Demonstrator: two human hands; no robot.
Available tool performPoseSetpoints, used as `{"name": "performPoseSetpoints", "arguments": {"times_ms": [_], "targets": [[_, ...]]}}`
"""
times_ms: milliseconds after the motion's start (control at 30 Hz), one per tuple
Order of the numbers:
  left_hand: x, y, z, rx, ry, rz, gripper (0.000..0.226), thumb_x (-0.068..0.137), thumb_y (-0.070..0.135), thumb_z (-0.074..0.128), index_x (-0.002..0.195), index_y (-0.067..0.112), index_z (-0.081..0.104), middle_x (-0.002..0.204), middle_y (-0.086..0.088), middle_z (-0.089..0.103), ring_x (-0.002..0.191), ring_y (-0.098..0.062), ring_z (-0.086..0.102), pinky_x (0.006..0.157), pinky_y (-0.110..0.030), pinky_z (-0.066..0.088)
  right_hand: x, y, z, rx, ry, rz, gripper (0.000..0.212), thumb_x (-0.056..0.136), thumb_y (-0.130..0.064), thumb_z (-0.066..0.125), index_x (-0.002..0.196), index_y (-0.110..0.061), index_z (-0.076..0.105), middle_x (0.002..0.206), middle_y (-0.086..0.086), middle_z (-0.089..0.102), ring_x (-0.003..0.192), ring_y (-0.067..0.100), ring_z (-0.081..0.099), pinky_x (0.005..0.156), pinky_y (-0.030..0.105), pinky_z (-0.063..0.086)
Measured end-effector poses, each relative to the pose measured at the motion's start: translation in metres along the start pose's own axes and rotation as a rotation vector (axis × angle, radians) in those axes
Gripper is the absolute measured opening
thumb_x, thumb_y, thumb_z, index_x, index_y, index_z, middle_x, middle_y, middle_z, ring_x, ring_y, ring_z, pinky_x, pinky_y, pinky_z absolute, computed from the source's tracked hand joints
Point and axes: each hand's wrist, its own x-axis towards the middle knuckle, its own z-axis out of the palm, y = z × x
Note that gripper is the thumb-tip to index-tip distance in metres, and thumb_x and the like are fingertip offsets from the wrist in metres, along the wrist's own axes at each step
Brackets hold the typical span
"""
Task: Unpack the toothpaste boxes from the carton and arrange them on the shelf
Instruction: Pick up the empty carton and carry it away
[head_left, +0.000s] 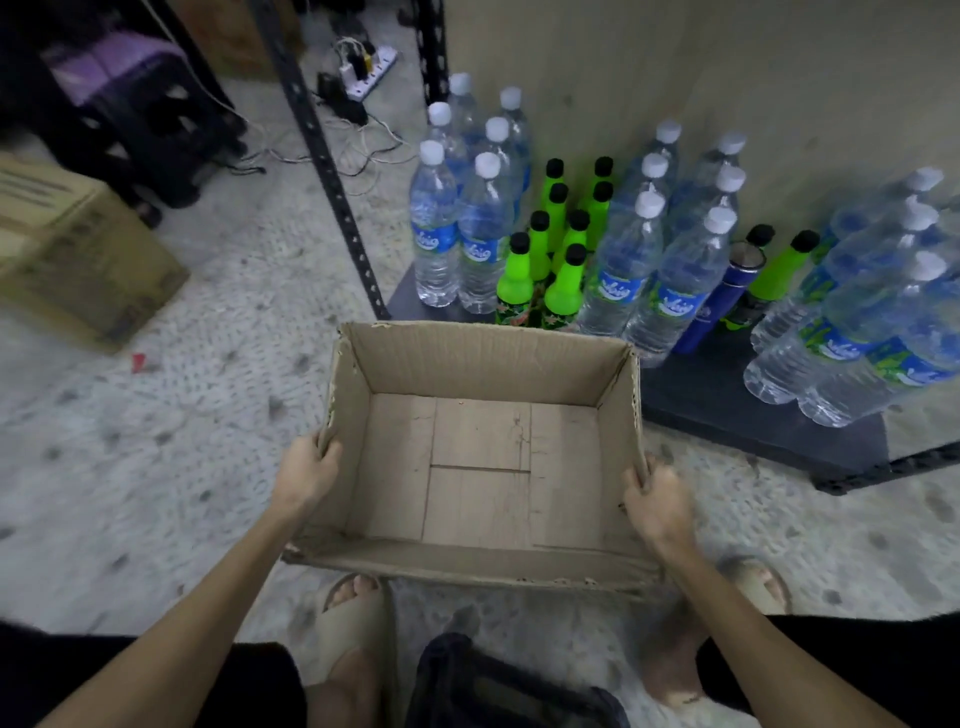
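Observation:
An open brown cardboard carton (480, 364) is held in front of me above the floor, its inside bare with no toothpaste boxes in view. My left hand (307, 470) grips the carton's left wall near the front corner. My right hand (657, 493) grips the right wall, fingers curled over its rim. The dark bottom shelf (727, 400) lies just beyond the carton, against the wall.
Several clear water bottles (436, 234) and green soda bottles (517, 280) stand on the shelf, with a blue can (722, 296) among them. A black shelf upright (332, 171) rises on the left. A closed carton (78, 249) sits far left. My sandalled feet are below, a dark stool between them.

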Motion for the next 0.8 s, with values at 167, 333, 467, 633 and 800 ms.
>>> {"name": "performPoseSetpoints", "arguments": {"times_ms": [167,333,467,633,800], "targets": [[-0.001,-0.06,-0.032,-0.06,0.08,-0.091,0.021,0.1,0.013,0.05,0.084,0.002,0.056,0.066,-0.013,0.05,0.058,-0.023,0.047,0.05,-0.031,0.03,0.004,-0.052,0.035,-0.042,-0.074,-0.108,0.024,0.096,-0.016,0.055,0.096,0.004,0.067,0.083,0.024,0.068,0.081,0.037,0.066,0.069,0.035,0.047],[-0.005,-0.122,-0.066,-0.091,0.186,-0.191,0.028,0.101,0.017,0.05,0.077,0.001,0.051,0.064,-0.013,0.042,0.056,-0.022,0.043,0.052,-0.033,0.028,0.0,-0.117,0.077,-0.071,-0.122,-0.272,0.026,0.097,-0.021,0.055,0.097,0.002,0.068,0.086,0.024,0.07,0.085,0.039,0.067,0.074,0.04,0.052],[-0.015,-0.166,-0.091,-0.132,0.242,-0.283,0.03,0.101,0.015,0.049,0.086,-0.01,0.058,0.067,-0.015,0.048,0.06,-0.024,0.047,0.052,-0.034,0.03,-0.011,-0.164,0.119,-0.099,-0.173,-0.402,0.023,0.097,-0.018,0.056,0.101,0.001,0.069,0.088,0.025,0.071,0.087,0.041,0.067,0.074,0.038,0.05],[-0.026,-0.218,-0.117,-0.168,0.296,-0.36,0.027,0.103,0.015,0.047,0.084,-0.002,0.056,0.063,-0.009,0.044,0.055,-0.021,0.042,0.053,-0.033,0.029,-0.027,-0.21,0.177,-0.101,-0.284,-0.428,0.024,0.098,-0.02,0.054,0.1,0.0,0.067,0.085,0.022,0.07,0.086,0.036,0.067,0.074,0.031,0.047],[-0.029,-0.263,-0.137,-0.149,0.333,-0.447,0.035,0.103,0.02,0.047,0.081,-0.007,0.054,0.063,-0.012,0.044,0.055,-0.023,0.043,0.05,-0.034,0.027,-0.046,-0.247,0.221,-0.148,-0.324,-0.48,0.023,0.098,-0.02,0.052,0.096,0.0,0.063,0.085,0.017,0.064,0.084,0.029,0.06,0.073,0.029,0.04]]}}
